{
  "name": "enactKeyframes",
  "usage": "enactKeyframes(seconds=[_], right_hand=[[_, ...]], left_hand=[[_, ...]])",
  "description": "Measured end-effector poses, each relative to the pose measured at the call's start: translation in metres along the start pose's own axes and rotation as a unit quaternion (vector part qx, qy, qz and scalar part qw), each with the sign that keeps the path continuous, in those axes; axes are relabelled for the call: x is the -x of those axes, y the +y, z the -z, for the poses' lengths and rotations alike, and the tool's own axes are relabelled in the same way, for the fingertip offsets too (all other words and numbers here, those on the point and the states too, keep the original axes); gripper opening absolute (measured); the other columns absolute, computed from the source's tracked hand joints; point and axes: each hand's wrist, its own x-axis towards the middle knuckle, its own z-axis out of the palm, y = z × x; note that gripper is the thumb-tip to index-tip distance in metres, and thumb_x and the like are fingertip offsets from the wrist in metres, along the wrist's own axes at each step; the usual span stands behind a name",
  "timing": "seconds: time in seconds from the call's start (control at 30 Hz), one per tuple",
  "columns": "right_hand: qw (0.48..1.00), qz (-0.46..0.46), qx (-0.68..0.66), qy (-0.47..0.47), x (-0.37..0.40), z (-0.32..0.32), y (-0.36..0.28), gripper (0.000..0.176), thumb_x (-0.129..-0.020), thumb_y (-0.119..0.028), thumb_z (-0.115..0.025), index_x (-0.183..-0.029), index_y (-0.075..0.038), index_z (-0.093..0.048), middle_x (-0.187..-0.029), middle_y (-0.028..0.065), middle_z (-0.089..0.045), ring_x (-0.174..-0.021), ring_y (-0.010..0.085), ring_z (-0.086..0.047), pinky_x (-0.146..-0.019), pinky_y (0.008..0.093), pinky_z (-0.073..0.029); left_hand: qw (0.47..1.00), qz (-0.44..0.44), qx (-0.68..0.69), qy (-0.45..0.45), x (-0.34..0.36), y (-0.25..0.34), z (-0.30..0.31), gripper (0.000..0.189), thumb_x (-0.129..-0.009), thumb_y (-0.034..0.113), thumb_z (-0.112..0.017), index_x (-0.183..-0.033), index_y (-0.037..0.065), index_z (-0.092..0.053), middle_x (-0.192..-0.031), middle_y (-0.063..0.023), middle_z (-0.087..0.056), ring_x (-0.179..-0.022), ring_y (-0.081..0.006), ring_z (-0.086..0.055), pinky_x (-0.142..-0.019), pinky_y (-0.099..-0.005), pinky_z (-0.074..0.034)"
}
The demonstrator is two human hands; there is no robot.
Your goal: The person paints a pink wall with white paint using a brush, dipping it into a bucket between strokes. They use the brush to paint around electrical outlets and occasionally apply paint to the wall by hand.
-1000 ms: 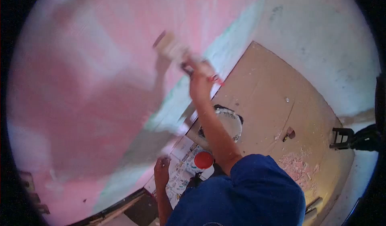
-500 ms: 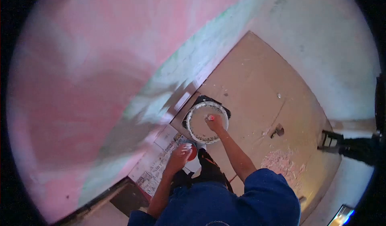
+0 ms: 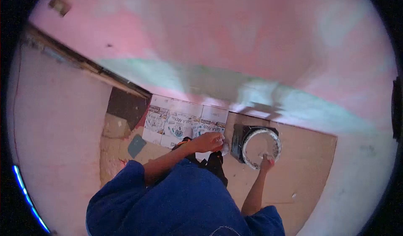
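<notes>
A round bucket [image 3: 245, 148] with a pale, smeared rim stands on a black base [image 3: 237, 141] beside the wall; what it holds looks pale brown. My right hand [image 3: 266, 165] is at the bucket's near right rim, fingers closed around something with a pink end and a whitish part toward the bucket. My left hand [image 3: 205, 142] hangs in front of my body, over printed white cardboard [image 3: 174, 125] on the floor. Its fingers are curled, with whitish marks at the tips, and what lies inside them is hidden. My feet are below it.
A pink wall [image 3: 252, 34] with a pale green lower band runs behind the bucket. On the left are a dark board [image 3: 128, 106] and a grey-green flat piece [image 3: 136, 146] on the floor. A small pale scrap [image 3: 294, 195] lies on the brown floor at right.
The view has swung left, bringing the cardboard and left wall into sight. My right hand has shifted from over the bucket's middle to its near rim. The red round thing by my left hand no longer shows.
</notes>
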Motion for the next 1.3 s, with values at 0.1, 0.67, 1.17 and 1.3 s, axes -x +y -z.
enactKeyframes(seconds=[0.1,0.67,1.17,1.3], right_hand=[[0.889,-0.32,-0.315,0.084,0.01,0.011,0.003,0.014,-0.072,-0.01,-0.066,-0.081,-0.004,-0.057,-0.068,0.0045,-0.056,-0.06,0.0147,-0.053,-0.055,0.0236,-0.044],[0.716,-0.018,-0.697,-0.032,0.036,-0.052,-0.375,0.031,-0.084,-0.016,-0.054,-0.111,-0.001,-0.049,-0.091,0.0078,-0.056,-0.079,0.0165,-0.054,-0.07,0.0253,-0.049],[0.808,0.362,-0.441,0.146,0.193,-0.203,-0.703,0.023,-0.08,-0.01,-0.061,-0.1,0.001,-0.056,-0.101,0.0092,-0.053,-0.088,0.0184,-0.055,-0.076,0.0319,-0.047],[0.79,0.432,-0.375,0.219,0.217,-0.219,-0.724,0.012,-0.075,-0.004,-0.065,-0.084,0.003,-0.061,-0.092,0.0092,-0.056,-0.08,0.0175,-0.054,-0.069,0.0293,-0.046]], left_hand=[[0.998,0.007,-0.034,0.048,0.022,-0.008,0.025,0.029,-0.089,0.025,-0.048,-0.105,0.001,-0.05,-0.096,-0.0149,-0.059,-0.091,-0.0235,-0.057,-0.078,-0.0346,-0.045],[0.934,-0.107,0.104,0.325,0.104,-0.017,0.219,0.024,-0.088,0.018,-0.052,-0.105,0.001,-0.05,-0.099,-0.0096,-0.058,-0.093,-0.016,-0.055,-0.083,-0.0294,-0.044],[0.933,-0.164,0.147,0.285,0.225,-0.069,0.382,0.023,-0.089,0.014,-0.049,-0.107,0.001,-0.049,-0.099,-0.0081,-0.058,-0.099,-0.0157,-0.051,-0.089,-0.0288,-0.038],[0.928,-0.186,0.17,0.275,0.239,-0.078,0.397,0.021,-0.089,0.013,-0.048,-0.104,0.0,-0.051,-0.1,-0.0079,-0.058,-0.098,-0.0152,-0.051,-0.089,-0.0293,-0.039]])
